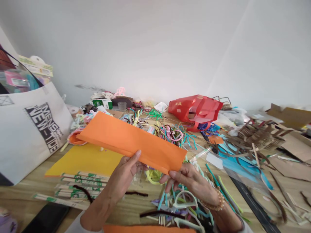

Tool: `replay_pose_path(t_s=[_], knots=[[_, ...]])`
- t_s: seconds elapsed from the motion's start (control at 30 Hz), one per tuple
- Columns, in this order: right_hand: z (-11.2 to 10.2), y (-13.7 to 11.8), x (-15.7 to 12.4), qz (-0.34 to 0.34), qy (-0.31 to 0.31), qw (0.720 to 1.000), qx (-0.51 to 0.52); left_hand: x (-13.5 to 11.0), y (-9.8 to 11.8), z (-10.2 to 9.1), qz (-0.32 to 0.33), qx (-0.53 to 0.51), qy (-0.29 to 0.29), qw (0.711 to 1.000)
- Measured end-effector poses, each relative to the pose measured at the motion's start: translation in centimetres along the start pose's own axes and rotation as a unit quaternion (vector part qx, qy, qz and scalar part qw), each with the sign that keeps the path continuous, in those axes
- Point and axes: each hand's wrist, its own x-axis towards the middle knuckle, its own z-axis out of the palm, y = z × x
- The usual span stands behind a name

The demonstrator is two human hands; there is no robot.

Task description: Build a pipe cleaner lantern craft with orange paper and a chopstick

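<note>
Both my hands hold a long strip of orange paper (128,140) up above the table, and it looks folded lengthwise. My left hand (123,174) pinches its lower edge near the middle. My right hand (187,181) grips the lower right corner between thumb and fingers, with a beaded bracelet (215,202) on that wrist. Below my hands lies a tangle of pastel pipe cleaners (179,202). A yellow paper sheet (82,160) and a stack of wrapped chopsticks (80,186) lie to the left.
A white printed tote bag (31,129) leans at the left. More pipe cleaners (170,132) and a red gift bag (194,108) crowd the back of the wooden table (21,191). Brown cardboard scraps (257,136) and blue paper (240,165) cover the right side.
</note>
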Motion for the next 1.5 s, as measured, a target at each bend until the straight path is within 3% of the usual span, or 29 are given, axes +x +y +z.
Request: replay_pose_path(t_s=[0.2, 0.3, 0.4, 0.53, 0.67, 0.83, 1.0, 1.17, 1.33, 1.5], knots=[[-1.1, -0.5, -0.8, -0.023, -0.074, 0.993, -0.086, 0.2, 0.6, -0.6, -0.029, -0.059, -0.002, 0.998], [-2.1, 0.2, -0.9, -0.057, -0.001, 0.979, -0.196, 0.1, 0.9, -1.0, -0.056, -0.058, -0.01, 0.997], [-2.6, 1.3, -0.4, -0.154, 0.13, 0.925, -0.321, -0.2, 1.0, -1.2, -0.094, -0.037, -0.04, 0.994], [-2.4, 1.2, -0.3, -0.281, 0.183, 0.834, -0.439, -0.4, 0.4, -1.5, -0.138, 0.014, -0.102, 0.985], [-1.3, -0.2, -1.1, -0.344, 0.126, 0.766, -0.528, -0.2, -0.4, -2.1, -0.163, 0.064, -0.17, 0.97], [0.8, -1.1, -1.6, -0.314, -0.002, 0.706, -0.635, 0.1, -0.5, -3.0, -0.157, 0.104, -0.195, 0.963], [2.3, -1.2, -1.5, -0.329, -0.065, 0.686, -0.645, 0.0, -0.4, -3.3, -0.136, 0.111, -0.166, 0.97], [3.5, -0.8, -1.4, -0.349, -0.052, 0.67, -0.653, 0.0, -0.8, -2.7, -0.154, 0.027, -0.19, 0.969], [4.5, -0.3, -1.3, -0.366, -0.046, 0.661, -0.654, -0.2, -1.6, -1.5, -0.151, -0.07, -0.133, 0.977], [5.0, -0.2, -1.3, -0.372, -0.036, 0.664, -0.648, -0.9, -1.4, -0.4, -0.244, -0.159, -0.15, 0.945]])
